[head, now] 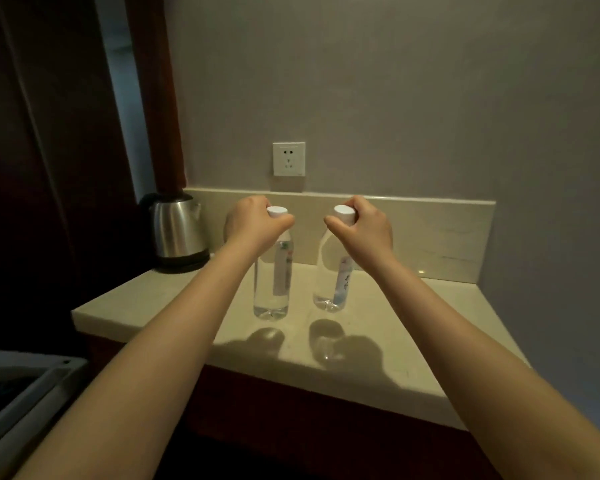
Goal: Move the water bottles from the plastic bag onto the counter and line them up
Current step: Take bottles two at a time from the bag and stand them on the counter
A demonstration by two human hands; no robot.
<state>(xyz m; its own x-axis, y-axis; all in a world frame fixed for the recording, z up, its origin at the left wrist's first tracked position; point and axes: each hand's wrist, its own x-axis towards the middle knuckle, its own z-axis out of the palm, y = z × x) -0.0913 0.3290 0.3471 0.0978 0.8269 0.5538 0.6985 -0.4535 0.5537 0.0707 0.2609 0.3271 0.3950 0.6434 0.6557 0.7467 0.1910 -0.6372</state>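
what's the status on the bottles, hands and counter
Left hand shut on left bottle, right hand shut on right bottle, both gripped at the neck. Left bottle upright, right tilted, over the counter. Kettle far left, clear of the row.

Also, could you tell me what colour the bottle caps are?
Both caps are white, seen in the head view.

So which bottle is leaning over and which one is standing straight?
The right bottle, held by the right hand, leans, its bottom angled toward the other. The left bottle, held by the left hand nearer the kettle, stands straight.
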